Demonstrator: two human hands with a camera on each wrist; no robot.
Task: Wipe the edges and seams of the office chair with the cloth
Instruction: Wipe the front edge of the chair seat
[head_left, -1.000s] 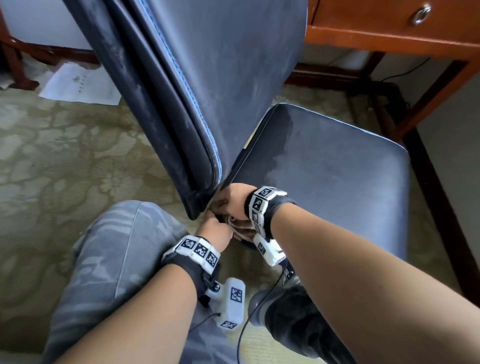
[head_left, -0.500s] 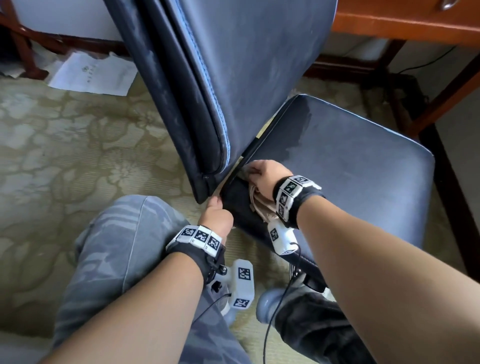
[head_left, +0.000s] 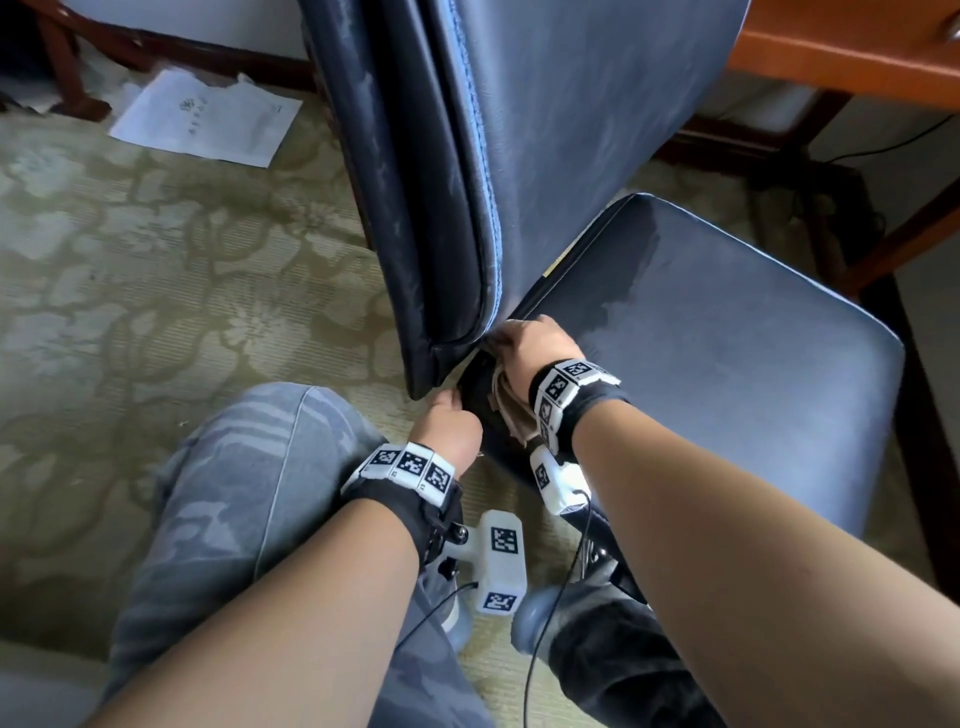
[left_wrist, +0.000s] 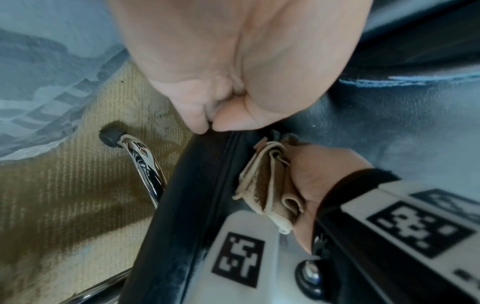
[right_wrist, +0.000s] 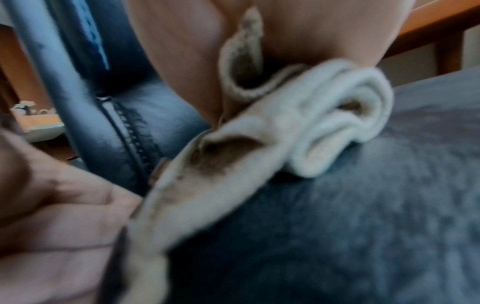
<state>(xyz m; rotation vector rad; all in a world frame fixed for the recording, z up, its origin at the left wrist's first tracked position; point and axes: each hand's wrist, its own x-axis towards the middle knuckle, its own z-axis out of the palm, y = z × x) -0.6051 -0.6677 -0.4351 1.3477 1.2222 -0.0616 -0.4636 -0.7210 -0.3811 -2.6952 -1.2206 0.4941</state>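
right grip: fingers curled round folded cloth, pressed on seat corner
left grip: pinches seat edge, just beside
seam: runs back toward wrist, right grip nearer

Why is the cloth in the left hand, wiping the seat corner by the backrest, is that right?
Not quite: the right hand holds the cloth, as the left wrist view shows. It is at the seat corner by the backrest.

Head view down from above, wrist views close-in — all sharing the seat corner.
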